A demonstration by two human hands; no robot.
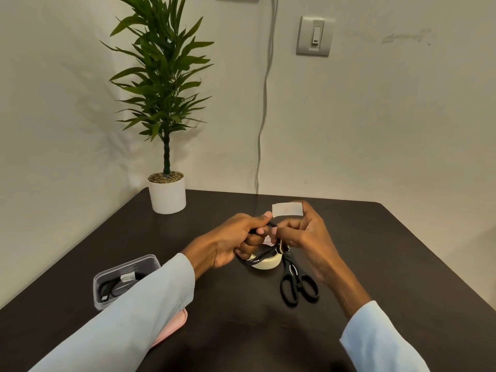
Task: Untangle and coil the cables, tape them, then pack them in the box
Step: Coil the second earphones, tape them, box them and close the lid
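Our left hand (230, 237) clamps the coiled black cable (261, 255) steady, so our right hand (303, 232) pinches the cut tape strip (287, 209) ready for wrapping.

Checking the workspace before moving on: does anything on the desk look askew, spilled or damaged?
Nothing stands out. The black-handled scissors lie flat beside the cream tape roll, and the clear plastic box sits upright with a taped cable inside.

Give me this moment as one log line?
left hand: grips coiled cable | right hand: pinches tape strip | step: taping
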